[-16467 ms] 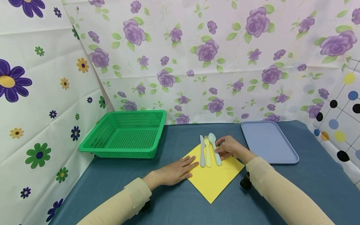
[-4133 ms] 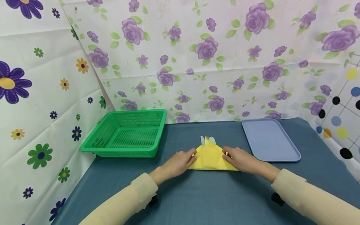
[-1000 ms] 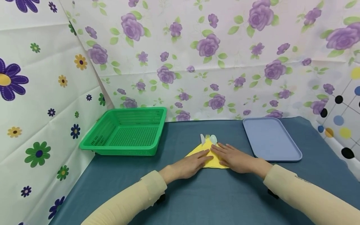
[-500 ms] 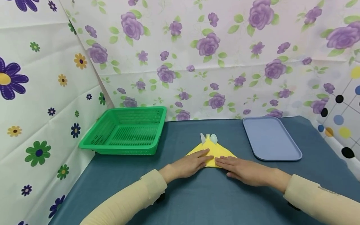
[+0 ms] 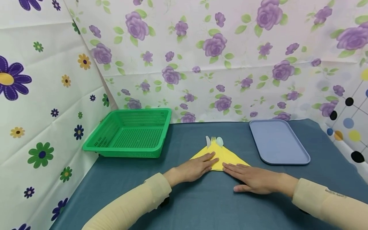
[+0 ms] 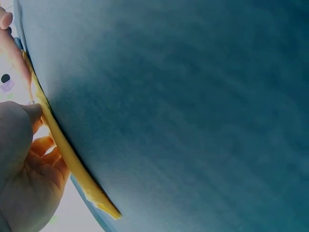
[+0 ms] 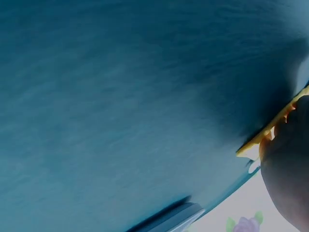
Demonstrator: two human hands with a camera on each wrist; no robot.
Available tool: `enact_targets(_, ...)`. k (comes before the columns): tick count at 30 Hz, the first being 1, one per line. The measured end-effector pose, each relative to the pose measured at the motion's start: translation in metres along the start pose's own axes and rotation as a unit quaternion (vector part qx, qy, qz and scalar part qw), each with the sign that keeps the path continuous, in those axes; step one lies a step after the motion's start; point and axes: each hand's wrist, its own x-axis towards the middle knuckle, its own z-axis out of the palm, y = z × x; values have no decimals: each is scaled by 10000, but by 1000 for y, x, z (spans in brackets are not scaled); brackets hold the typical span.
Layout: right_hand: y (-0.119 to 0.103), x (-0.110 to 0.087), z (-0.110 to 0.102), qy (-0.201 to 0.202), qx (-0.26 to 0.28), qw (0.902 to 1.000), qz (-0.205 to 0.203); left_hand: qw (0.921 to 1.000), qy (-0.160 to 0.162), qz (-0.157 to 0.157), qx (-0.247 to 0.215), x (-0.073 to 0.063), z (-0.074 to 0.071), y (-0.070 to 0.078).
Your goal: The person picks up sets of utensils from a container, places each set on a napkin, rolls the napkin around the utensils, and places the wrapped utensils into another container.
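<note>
A yellow napkin, folded into a triangle, lies on the dark blue tabletop in the head view. From its top point stick out the tips of a grey knife, a yellow fork and a pale spoon; their handles are hidden in the fold. My left hand rests on the napkin's left part with its fingers extended. Flat and straight-fingered, my right hand touches the lower right edge, its thumb spread on the table. The left wrist view shows the napkin edge-on under the fingers.
A green plastic basket stands at the back left of the table. At the back right lies a flat blue-grey tray. Flowered cloth hangs behind and to the left.
The once flat napkin has been folded up over the cutlery, whose handles lay in view before. Lately my right hand has slid down to the fold's lower right edge; the left stays put.
</note>
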Motion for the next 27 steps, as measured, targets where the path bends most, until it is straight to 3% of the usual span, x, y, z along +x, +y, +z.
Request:
enact_targets(5,9,-14,4,29,9,9999,114,10000,-15,-47,29,1,0,1)
enact_targets(13,16,-42,4,24,235,9978,622,9999,-50,-101,-28,-1,1,1)
enact_targets(19,22,-62,4,173,316,9972,658,10000,-56,-4,-79,-2,2,-1)
enact_targets(23,25,-65,2,305,441,9969,583,10000,-39,13,-79,-1,1,-1)
enact_targets(27,16,-50,-5,761,659,9934,547,10000,-49,-21,-6,-1,1,-1)
